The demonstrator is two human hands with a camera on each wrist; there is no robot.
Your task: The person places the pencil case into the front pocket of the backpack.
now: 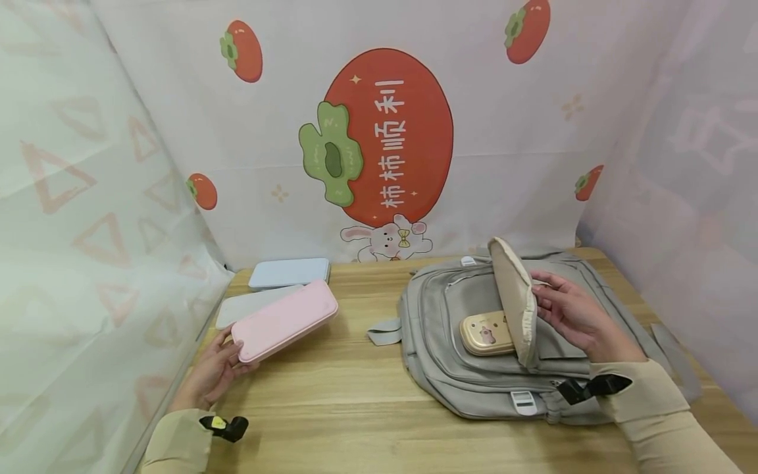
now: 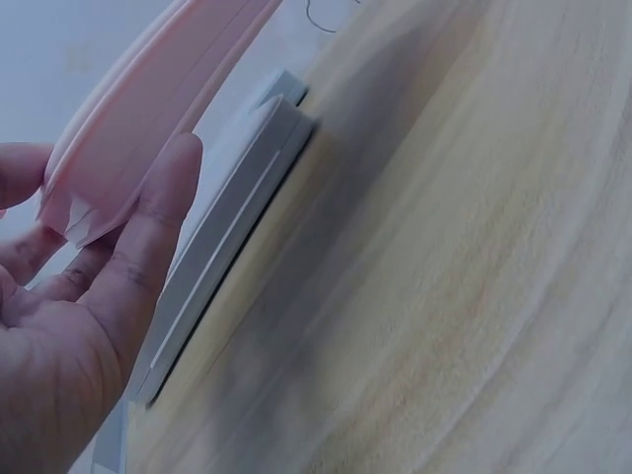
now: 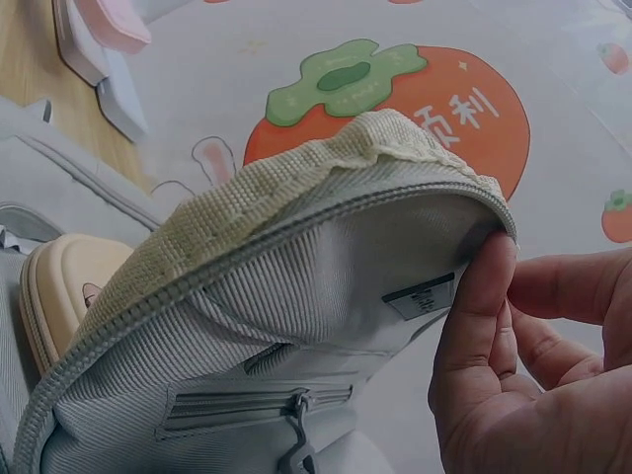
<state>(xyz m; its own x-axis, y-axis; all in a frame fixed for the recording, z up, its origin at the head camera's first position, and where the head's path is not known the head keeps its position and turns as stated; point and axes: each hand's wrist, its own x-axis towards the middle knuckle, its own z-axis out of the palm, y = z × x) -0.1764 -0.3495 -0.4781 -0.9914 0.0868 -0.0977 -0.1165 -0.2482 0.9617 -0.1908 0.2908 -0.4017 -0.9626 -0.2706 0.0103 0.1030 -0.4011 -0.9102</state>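
My left hand [image 1: 216, 368] grips a flat pink case [image 1: 285, 320] by its near end, thumb on one side and fingers on the other. The case is raised and tilted, overlapping a pale grey case [image 1: 251, 308] on the table. On the right a grey backpack [image 1: 426, 316] lies flat. My right hand [image 1: 574, 313] pinches the zippered edge of its raised fabric flap [image 1: 514, 289]. The right wrist view shows zipper teeth, a small dark label [image 3: 420, 296] and an inner zipper [image 3: 257, 405]. A cream-yellow case with a bear print [image 1: 487, 332] rests against the flap, its right end hidden.
A light blue case [image 1: 290, 272] lies at the back left of the wooden table [image 1: 343, 395]. The backpack's strap loop [image 1: 385, 331] points left. A printed cloth [image 1: 284, 131] hangs behind the table, with pale cloth walls at both sides.
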